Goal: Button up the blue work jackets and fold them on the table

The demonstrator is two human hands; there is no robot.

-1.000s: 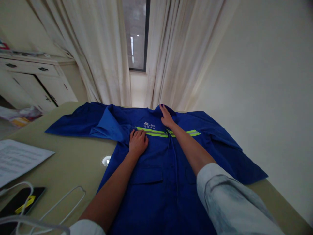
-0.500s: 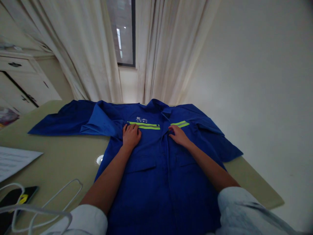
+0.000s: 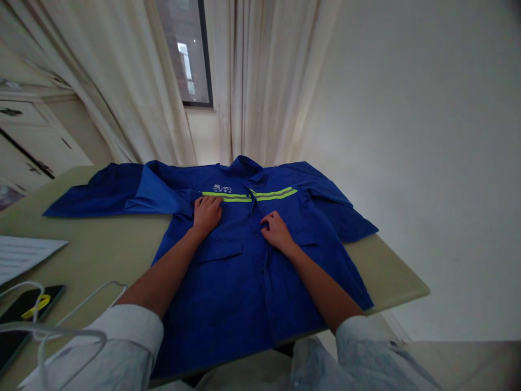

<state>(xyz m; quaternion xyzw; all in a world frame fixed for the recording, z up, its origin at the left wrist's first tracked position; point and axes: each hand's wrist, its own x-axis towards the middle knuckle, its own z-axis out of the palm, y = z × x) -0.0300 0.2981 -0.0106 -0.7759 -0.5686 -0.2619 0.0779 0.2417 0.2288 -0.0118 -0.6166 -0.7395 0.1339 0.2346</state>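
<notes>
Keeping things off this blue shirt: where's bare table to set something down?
Bare tabletop lies between the blue work shirt and the sheet of paper, below the sleeve. A narrower patch lies right of the shirt, at the table's edge. The lower left is crowded by a phone and white wire.

Work shirt [image 3: 240,293]: royal blue, long-sleeved, lying flat and face up on a beige table [image 3: 391,282], sleeves spread. Reflective yellow-green stripe [image 3: 272,194] across the chest; small white printed logo [image 3: 222,188] above it. Left hand [image 3: 207,214]: palm down on the chest, just below the stripe. Right hand [image 3: 277,232]: palm down beside the button placket [image 3: 262,255]. Also on the table, at left: printed paper sheet [image 3: 24,255], black phone [image 3: 16,317], white cable [image 3: 93,296]. Behind: cream curtains [image 3: 260,81] flanking a window [image 3: 185,54].
</notes>
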